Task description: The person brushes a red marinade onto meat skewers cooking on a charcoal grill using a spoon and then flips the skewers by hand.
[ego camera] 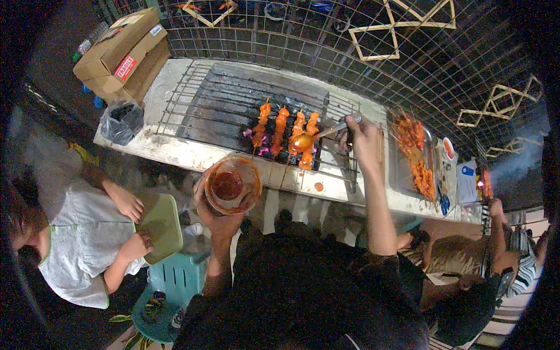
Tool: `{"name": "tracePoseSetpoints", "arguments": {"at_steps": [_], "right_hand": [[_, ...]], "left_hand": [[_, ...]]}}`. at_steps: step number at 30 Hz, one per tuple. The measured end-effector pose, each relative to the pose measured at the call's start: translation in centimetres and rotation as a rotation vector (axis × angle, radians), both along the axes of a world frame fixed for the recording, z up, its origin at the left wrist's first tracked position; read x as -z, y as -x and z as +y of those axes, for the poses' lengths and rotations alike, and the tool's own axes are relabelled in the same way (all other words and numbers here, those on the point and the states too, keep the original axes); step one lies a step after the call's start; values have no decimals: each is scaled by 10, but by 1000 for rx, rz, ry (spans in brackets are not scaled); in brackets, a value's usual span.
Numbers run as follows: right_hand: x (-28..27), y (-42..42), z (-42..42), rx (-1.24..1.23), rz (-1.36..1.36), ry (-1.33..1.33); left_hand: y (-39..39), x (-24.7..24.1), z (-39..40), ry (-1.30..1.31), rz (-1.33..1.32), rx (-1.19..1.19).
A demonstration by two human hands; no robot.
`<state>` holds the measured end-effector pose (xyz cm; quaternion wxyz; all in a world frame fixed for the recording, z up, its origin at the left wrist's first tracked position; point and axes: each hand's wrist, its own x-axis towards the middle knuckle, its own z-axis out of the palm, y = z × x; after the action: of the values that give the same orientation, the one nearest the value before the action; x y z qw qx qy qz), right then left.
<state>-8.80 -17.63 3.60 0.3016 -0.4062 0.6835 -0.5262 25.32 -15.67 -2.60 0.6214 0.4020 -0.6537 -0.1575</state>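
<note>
In my left hand (218, 223) is a clear tub (234, 186) with dark red sauce, held below the front edge of the counter. My right hand (364, 140) grips a metal spoon (334, 129); its orange-coated bowl lies over the meat on the right-hand skewers. Several orange-red meat skewers (279, 131) lie across the wire grill rack (205, 105), their stick ends pointing toward me. Coals glow faintly under the meat. A drop of sauce (319, 187) marks the counter in front of the rack.
A tray (400, 175) of piled skewers stands right, beside a sauce bowl (448, 148) and blue-handled scissors (445, 204). Cardboard box (105, 65) and black plastic bag (122, 121) sit left. A person (87, 232) is at left near a green chair (175, 275); others are right, by smoke. Wire mesh rises behind.
</note>
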Motion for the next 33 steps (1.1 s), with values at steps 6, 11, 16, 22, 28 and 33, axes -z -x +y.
{"name": "tracePoseSetpoints", "arguments": {"at_steps": [6, 11, 16, 22, 28, 33], "right_hand": [[-11, 2, -11, -62, 14, 68], [13, 18, -31, -40, 118, 63], [10, 17, -34, -66, 349, 43], [3, 28, -40, -22, 129, 65], [-5, 28, -43, 26, 125, 79], [4, 28, -38, 8, 248, 191]], "left_hand": [[4, 2, 8, -88, 57, 26], [9, -1, 8, -96, 26, 15], [11, -5, 8, -104, 27, 19], [12, -4, 6, -100, 23, 14], [3, 17, 0, -245, 133, 70], [6, 0, 2, -129, 52, 50]]}}
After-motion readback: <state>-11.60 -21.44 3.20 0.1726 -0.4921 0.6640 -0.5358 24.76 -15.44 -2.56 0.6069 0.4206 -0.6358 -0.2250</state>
